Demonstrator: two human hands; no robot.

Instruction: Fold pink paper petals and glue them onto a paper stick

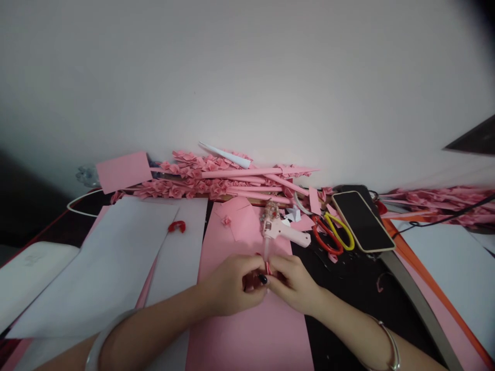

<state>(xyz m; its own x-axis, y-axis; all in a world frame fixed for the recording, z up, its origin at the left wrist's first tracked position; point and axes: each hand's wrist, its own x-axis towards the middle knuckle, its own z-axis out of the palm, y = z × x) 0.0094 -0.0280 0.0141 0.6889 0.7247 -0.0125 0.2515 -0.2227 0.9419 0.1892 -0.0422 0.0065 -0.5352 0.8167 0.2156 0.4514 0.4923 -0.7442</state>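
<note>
On a dark table (pixel 386 293), a long rectangular sheet of pink paper (pixel 247 342) lies in the middle. Along the far side is a heap of pink paper roses (pixel 218 188). Over the sheet, the left hand (pixel 232 284) and right hand (pixel 296 284) meet, fingers curled. Just beyond lies a pale pink glue gun (pixel 281 231). Between the hands, fingertips pinch a small red piece (pixel 267 268), mostly hidden.
</note>
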